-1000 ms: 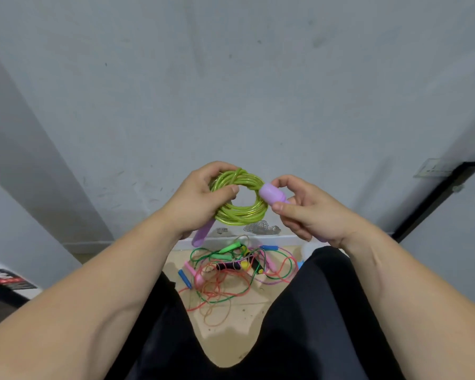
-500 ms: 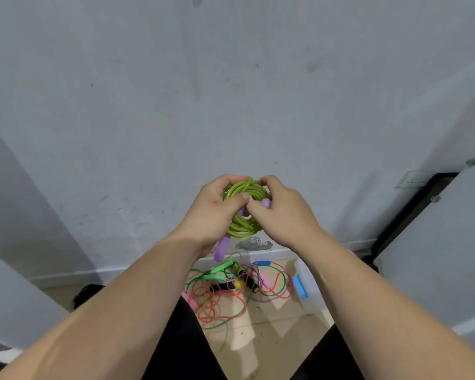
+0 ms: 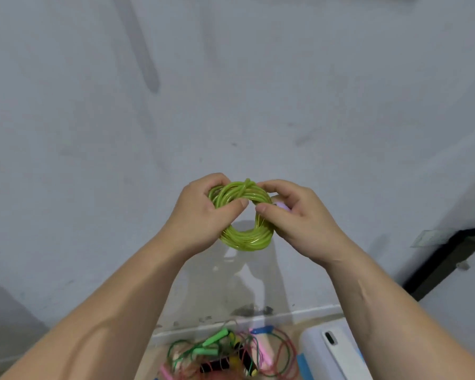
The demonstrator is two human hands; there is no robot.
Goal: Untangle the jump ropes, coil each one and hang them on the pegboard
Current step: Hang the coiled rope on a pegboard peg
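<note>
I hold a coiled yellow-green jump rope (image 3: 244, 238) up in front of the grey wall. My left hand (image 3: 203, 215) grips the coil's left side, thumb across the strands. My right hand (image 3: 294, 215) pinches the coil's right side, and a bit of the rope's purple handle (image 3: 281, 205) shows between its fingers. Down on the floor lies a tangle of other jump ropes (image 3: 231, 352) in red, green and pink, with green, blue, pink and black handles. No pegboard is in view.
A grey wall (image 3: 231, 91) fills most of the view, with a white baseboard (image 3: 299, 315) at its foot. A white and blue box (image 3: 332, 352) stands at the lower right by the tangle. A dark doorway edge (image 3: 450, 259) runs along the right.
The view has tilted upward, so the floor tangle sits lower. The coil has opened into a fuller ring, and the purple handle that hung below my left hand is gone from view.
</note>
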